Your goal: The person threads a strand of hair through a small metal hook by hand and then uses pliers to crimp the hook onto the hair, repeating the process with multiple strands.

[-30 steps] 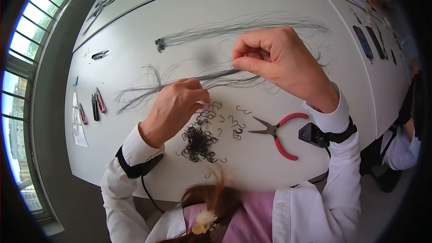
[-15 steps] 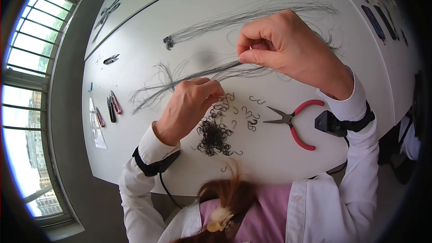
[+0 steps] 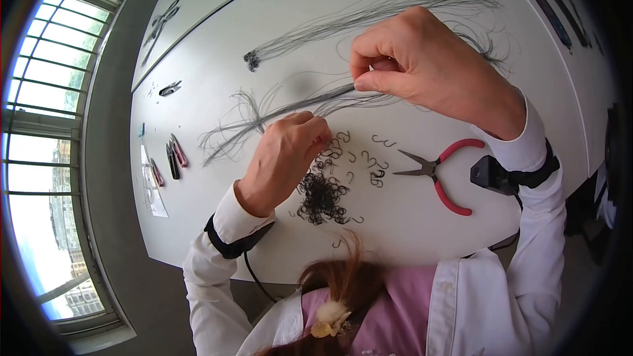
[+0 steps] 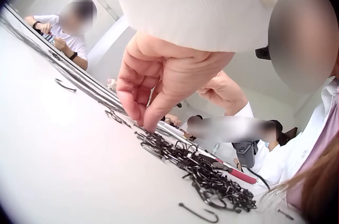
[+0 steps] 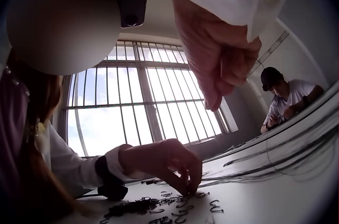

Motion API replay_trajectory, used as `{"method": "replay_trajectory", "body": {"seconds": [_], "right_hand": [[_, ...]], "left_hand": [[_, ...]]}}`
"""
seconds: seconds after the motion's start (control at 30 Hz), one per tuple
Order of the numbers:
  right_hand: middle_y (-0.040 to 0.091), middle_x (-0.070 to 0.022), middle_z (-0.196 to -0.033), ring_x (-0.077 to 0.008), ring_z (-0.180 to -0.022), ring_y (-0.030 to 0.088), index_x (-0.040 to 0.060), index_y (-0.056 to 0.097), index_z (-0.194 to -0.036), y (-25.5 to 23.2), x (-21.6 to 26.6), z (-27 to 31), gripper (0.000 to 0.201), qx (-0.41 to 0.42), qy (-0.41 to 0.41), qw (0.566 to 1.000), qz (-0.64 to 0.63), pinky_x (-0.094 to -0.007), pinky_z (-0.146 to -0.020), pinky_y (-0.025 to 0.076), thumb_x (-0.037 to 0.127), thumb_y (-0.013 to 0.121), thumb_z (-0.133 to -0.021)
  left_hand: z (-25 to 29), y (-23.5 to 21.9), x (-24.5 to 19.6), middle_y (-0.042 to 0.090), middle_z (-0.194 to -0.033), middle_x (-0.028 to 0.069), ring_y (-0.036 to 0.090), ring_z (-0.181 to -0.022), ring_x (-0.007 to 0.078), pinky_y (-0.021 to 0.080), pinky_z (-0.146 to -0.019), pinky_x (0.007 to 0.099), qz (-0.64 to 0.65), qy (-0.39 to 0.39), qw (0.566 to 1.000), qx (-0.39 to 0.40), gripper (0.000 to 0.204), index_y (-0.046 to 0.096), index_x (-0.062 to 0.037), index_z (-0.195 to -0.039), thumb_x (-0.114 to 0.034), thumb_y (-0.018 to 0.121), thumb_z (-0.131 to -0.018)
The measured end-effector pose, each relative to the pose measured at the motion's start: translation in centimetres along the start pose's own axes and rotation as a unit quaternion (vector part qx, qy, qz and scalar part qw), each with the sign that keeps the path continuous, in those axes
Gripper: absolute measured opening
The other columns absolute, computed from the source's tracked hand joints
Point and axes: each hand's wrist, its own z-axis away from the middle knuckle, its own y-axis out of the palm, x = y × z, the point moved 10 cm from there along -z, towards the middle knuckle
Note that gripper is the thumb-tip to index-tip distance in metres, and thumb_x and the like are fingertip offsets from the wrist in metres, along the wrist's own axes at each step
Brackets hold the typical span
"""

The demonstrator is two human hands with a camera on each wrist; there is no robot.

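Observation:
My left hand rests low over scattered black fish hooks. Its thumb and index fingertip pinch at a hook on the pile's far edge, as the left wrist view shows close up. Raised above the table, my right hand has thumb and fingers curled and pinched together. A thin line curves out from beside it; I cannot tell exactly what sits between those fingertips. Beneath both hands stretches a loose bundle of grey fishing line. Farther back lies a second bundle of line, with a dark cluster at its left end.
Red-handled pliers lie right of the hooks, jaws spread. At the left are small snips, another snipping tool, scissors and a clear plastic sheet. Another person sits across the table.
The head view has shifted, so the whole scene sits farther right in it. Both hands keep nearly the same pose; the left fingertips stay at the hooks.

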Motion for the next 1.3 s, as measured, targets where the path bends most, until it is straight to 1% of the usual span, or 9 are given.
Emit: {"method": "replay_trajectory", "body": {"seconds": [0.2,0.63,0.7,0.77,0.83,0.87,0.93,1.03,1.3], "right_hand": [[0.049,-0.0049,-0.052,-0.0103,-0.045,0.042,-0.0001,0.058,-0.07,0.0,-0.1,0.0,0.008,0.004,0.007,1.0,0.008,-0.0259,-0.045,0.033,0.004,0.064,-0.073],[0.049,-0.0028,-0.052,-0.0074,-0.047,0.04,-0.0007,0.06,-0.07,0.0,-0.1,-0.1,0.007,0.003,0.034,0.999,-0.029,-0.0246,-0.045,0.032,0.002,0.065,-0.073],[0.053,-0.0004,-0.057,-0.0048,-0.052,0.043,-0.0006,0.062,-0.074,0.6,-0.7,0.0,0.007,0.046,0.096,0.992,-0.073,-0.0223,-0.049,0.036,0.004,0.065,-0.077],[0.055,0.0008,-0.061,-0.0041,-0.056,0.045,-0.0006,0.062,-0.076,1.3,-1.4,0.0,0.008,0.046,0.11,0.981,-0.15,-0.0212,-0.052,0.038,0.006,0.065,-0.079],[0.057,0.0019,-0.065,-0.0033,-0.059,0.047,-0.0005,0.063,-0.079,2.1,-1.7,-0.1,0.009,0.046,0.121,0.966,-0.226,-0.0202,-0.056,0.04,0.008,0.065,-0.081],[0.058,0.0021,-0.069,-0.0033,-0.063,0.049,-0.0006,0.063,-0.081,2.5,-1.7,-0.1,0.011,0.04,0.129,0.943,-0.303,-0.0196,-0.059,0.041,0.01,0.065,-0.083],[0.061,0.0012,-0.076,-0.0032,-0.07,0.054,-0.0006,0.063,-0.085,3.2,-1.3,0.2,0.012,0.038,0.145,0.899,-0.412,-0.0186,-0.065,0.044,0.012,0.065,-0.085],[0.063,-0.0003,-0.078,-0.0039,-0.074,0.056,-0.0011,0.063,-0.086,4.2,-0.1,0.7,0.012,0.059,0.162,0.872,-0.458,-0.0183,-0.068,0.045,0.011,0.065,-0.085],[0.065,-0.0038,-0.074,-0.0047,-0.068,0.057,-0.0043,0.065,-0.085,4.7,1.4,1.0,0.009,0.071,0.158,0.895,-0.411,-0.0184,-0.064,0.046,0.005,0.064,-0.083]], "left_hand": [[0.0,0.7,0.2,0.059,-0.079,0.0099,0.062,-0.068,0.0228,0.05,-0.061,0.0311,0.015,0.012,0.999,0.032,0.013,0.055,0.0008,-0.082,0.003,0.064,-0.074],[0.7,-0.4,-0.1,0.058,-0.072,0.0065,0.06,-0.062,0.0175,0.048,-0.057,0.0286,0.017,0.001,0.999,0.03,0.014,0.054,-0.0002,-0.076,0.004,0.067,-0.071],[1.0,-2.5,-0.8,0.059,-0.071,0.0051,0.059,-0.061,0.0143,0.047,-0.056,0.0271,0.064,-0.005,0.997,-0.046,0.014,0.057,-0.001,-0.074,0.004,0.069,-0.07],[1.4,-3.8,-1.7,0.057,-0.073,0.0064,0.059,-0.061,0.0185,0.047,-0.054,0.0286,0.072,0.011,0.993,-0.092,0.015,0.057,-0.0026,-0.077,0.004,0.069,-0.07],[2.9,-7.2,-3.6,0.059,-0.074,0.0043,0.058,-0.06,0.0167,0.047,-0.053,0.0268,0.071,0.07,0.963,-0.25,0.017,0.061,-0.0045,-0.077,0.004,0.072,-0.067],[3.7,-8.0,-4.6,0.059,-0.075,0.0039,0.058,-0.06,0.0156,0.047,-0.052,0.0257,0.043,0.102,0.951,-0.288,0.019,0.063,-0.0059,-0.077,0.005,0.073,-0.065],[4.6,-8.5,-6.1,0.059,-0.077,0.0041,0.059,-0.063,0.0155,0.046,-0.051,0.0253,0.01,0.167,0.937,-0.308,0.024,0.065,-0.0058,-0.081,0.004,0.074,-0.062],[5.5,-8.7,-7.0,0.059,-0.08,0.0049,0.059,-0.066,0.016,0.047,-0.051,0.0248,-0.017,0.208,0.926,-0.313,0.026,0.066,-0.0049,-0.084,0.002,0.074,-0.06],[6.0,-8.7,-8.0,0.061,-0.077,0.0079,0.059,-0.06,0.0166,0.044,-0.046,0.0244,-0.052,0.26,0.908,-0.324,0.028,0.066,-0.0041,-0.085,0.004,0.076,-0.06]]}}
